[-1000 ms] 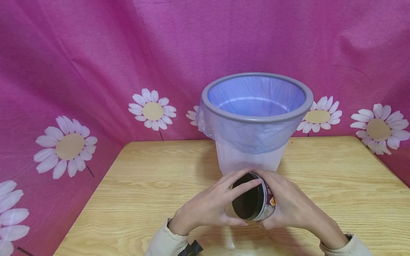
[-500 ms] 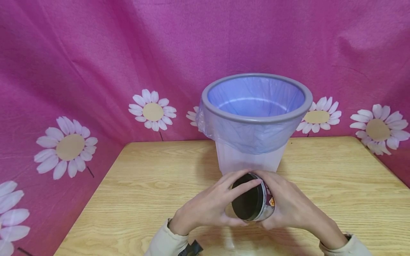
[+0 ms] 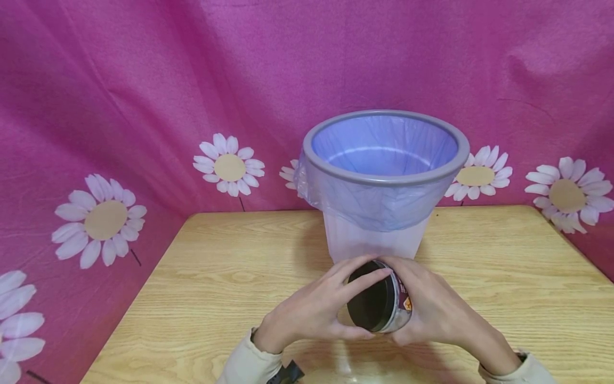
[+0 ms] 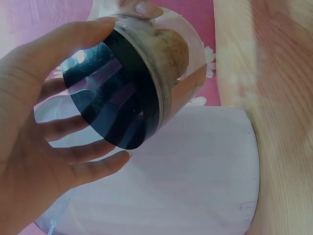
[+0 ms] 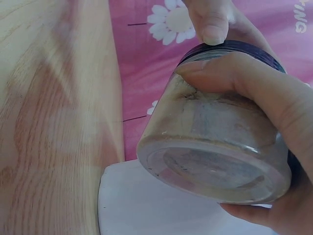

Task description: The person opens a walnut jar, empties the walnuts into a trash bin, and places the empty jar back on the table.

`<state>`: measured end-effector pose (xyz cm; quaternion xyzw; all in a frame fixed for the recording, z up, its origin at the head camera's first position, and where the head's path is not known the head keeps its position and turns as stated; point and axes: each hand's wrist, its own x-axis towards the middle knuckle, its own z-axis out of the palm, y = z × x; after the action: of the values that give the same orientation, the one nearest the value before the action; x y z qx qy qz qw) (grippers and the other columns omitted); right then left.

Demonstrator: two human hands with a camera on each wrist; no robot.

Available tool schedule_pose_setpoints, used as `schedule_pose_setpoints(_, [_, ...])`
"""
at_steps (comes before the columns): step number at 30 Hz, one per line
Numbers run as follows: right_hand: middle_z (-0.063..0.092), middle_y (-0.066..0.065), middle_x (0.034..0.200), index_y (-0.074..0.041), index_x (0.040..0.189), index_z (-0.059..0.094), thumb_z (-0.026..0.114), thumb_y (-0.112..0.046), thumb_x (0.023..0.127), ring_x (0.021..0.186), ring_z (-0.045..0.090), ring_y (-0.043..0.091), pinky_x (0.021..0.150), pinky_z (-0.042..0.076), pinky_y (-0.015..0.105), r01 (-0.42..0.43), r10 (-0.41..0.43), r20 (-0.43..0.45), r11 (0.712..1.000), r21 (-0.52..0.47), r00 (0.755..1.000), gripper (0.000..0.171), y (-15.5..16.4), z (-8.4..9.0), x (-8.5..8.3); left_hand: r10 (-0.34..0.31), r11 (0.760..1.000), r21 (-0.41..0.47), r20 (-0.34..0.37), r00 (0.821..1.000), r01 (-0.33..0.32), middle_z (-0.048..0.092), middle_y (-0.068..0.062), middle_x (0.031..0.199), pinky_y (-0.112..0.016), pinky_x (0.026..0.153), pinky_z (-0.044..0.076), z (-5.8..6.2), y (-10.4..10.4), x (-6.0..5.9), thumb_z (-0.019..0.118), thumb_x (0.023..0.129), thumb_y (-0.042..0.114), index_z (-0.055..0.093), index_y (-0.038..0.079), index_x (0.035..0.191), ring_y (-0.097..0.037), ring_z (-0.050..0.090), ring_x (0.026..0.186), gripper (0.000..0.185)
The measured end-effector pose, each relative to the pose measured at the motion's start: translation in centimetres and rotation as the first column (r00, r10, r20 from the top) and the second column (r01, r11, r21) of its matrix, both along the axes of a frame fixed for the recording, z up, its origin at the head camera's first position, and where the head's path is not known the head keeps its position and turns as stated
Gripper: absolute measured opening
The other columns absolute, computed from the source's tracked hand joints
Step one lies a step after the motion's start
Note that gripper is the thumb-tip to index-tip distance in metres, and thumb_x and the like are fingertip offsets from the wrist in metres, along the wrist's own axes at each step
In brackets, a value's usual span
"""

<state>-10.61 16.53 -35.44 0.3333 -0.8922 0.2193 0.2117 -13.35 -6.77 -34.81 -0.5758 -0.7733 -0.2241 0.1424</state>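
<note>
The person is holding a clear glass jar with a black screw lid (image 3: 379, 304) on its side above the near edge of the wooden desk (image 3: 216, 277), just in front of the white bin with a grey rim and blue liner bag (image 3: 384, 176). The right hand (image 3: 431, 309) is wrapping around the jar's body while the left hand (image 3: 312, 312) is curling its fingers (image 4: 73, 125) round the lid. Unscrewing appears to be the step underway; twisting the lid off against a steady right grip looks like the next demand.

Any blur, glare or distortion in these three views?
Head view: sharp, evenly lit, soft shadow under the hands on the table. Left wrist: lid in focus with pale reflections, table washed out and streaky. Right wrist: jar fairly sharp, table blurred and bowed toward the edge.
</note>
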Motion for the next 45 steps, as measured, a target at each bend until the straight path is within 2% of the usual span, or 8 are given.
schedule_pose_setpoints(8, [0.059,-0.001,0.12,-0.01,0.134,0.049,0.089,-0.033,0.035,0.105,0.056,0.013,0.081,0.054,0.04,0.001,-0.001,-0.002,1.0,-0.003,1.0,0.109,-0.06,-0.12,0.01,-0.011,1.0,-0.004,-0.011,1.0,0.011,0.024,-0.012,0.153,-0.028,0.113,0.025,-0.1,0.09,0.01,0.084,0.072,0.036,0.03,0.016,0.15,-0.022,0.028,0.14,0.096])
schedule_pose_setpoints(13, [0.059,-0.001,0.12,-0.01,0.134,0.049,0.088,-0.031,0.035,0.105,0.056,0.013,0.081,0.054,0.039,0.004,-0.004,-0.004,1.0,0.001,1.0,0.109,-0.09,-0.16,0.01,-0.01,1.0,-0.009,-0.036,0.999,0.009,0.025,-0.013,0.153,-0.029,0.114,0.024,-0.04,0.12,-0.01,0.081,0.075,0.034,0.03,0.014,0.149,-0.023,0.029,0.139,0.093])
schedule_pose_setpoints(25, [0.059,0.001,0.122,-0.009,0.136,0.047,0.09,-0.031,0.035,0.105,0.058,0.017,0.08,0.054,0.042,-0.013,0.014,-0.042,1.0,0.012,0.999,0.112,-0.04,-0.17,0.03,0.011,1.0,-0.024,0.028,1.0,-0.01,0.025,-0.012,0.153,-0.027,0.113,0.026,-0.11,0.1,0.09,0.084,0.072,0.031,0.029,0.018,0.15,-0.022,0.029,0.138,0.097])
schedule_pose_setpoints(31, [0.059,0.001,0.122,-0.01,0.136,0.047,0.09,-0.032,0.036,0.105,0.058,0.017,0.08,0.054,0.042,-0.012,0.013,-0.043,1.0,0.016,0.999,0.111,-0.08,-0.18,0.04,0.012,1.0,-0.021,0.019,1.0,-0.012,0.026,-0.011,0.151,-0.027,0.113,0.026,-0.07,0.17,0.07,0.084,0.071,0.036,0.028,0.017,0.15,-0.022,0.032,0.137,0.099])
schedule_pose_setpoints(37, [0.059,0.001,0.121,-0.01,0.135,0.048,0.09,-0.033,0.035,0.104,0.058,0.016,0.08,0.054,0.042,-0.011,0.012,-0.038,1.0,0.014,0.999,0.111,-0.06,-0.23,-0.01,0.007,1.0,-0.022,0.043,0.999,-0.006,0.025,-0.01,0.152,-0.028,0.113,0.026,-0.11,0.13,0.1,0.085,0.072,0.034,0.029,0.018,0.15,-0.023,0.032,0.137,0.098])
schedule_pose_setpoints(45, [0.06,0.0,0.12,-0.009,0.134,0.048,0.09,-0.034,0.033,0.103,0.058,0.015,0.08,0.054,0.041,-0.008,0.009,-0.035,1.0,0.019,0.999,0.112,-0.12,-0.34,-0.01,0.013,1.0,-0.027,0.029,1.0,-0.012,0.028,-0.01,0.15,-0.026,0.113,0.025,-0.1,0.07,0.12,0.086,0.07,0.036,0.029,0.017,0.15,-0.022,0.034,0.135,0.1])
